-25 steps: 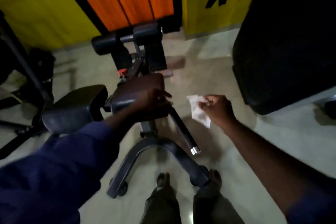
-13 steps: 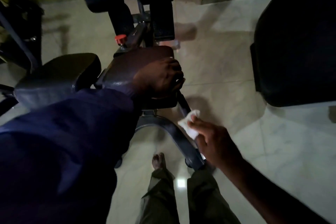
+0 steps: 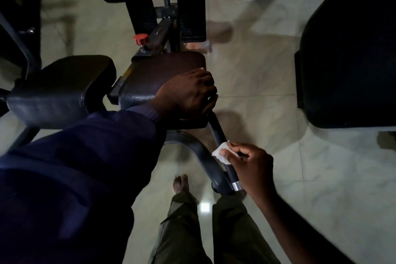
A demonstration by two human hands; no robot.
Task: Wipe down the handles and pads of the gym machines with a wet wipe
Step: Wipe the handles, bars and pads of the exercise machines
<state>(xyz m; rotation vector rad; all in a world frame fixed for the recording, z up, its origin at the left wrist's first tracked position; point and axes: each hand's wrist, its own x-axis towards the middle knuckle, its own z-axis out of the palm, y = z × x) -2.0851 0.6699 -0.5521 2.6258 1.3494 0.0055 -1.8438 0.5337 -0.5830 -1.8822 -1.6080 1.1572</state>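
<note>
- My left hand (image 3: 188, 94) curls over the corner of the dark brown leatherette pad (image 3: 162, 70) and grips it.
- My right hand (image 3: 250, 167), below the left, pinches the small crumpled white wet wipe (image 3: 221, 153) against the black round handle bar (image 3: 216, 130), just above its chrome end cap (image 3: 236, 185).
- Risk: the wipe touches only one side, so the bar's far side probably gets missed.
- Risk: the fingertip pinch looks light, so the wipe could slip and drop near my bare foot (image 3: 181, 183).

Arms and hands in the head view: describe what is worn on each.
The left arm wears a long, loose dark blue fabric sleeve, ending in a ribbed cuff at the wrist. The left hand is ungloved. The right forearm is uncovered as far as the frame shows, and the right hand is ungloved too. No watch shows.
</note>
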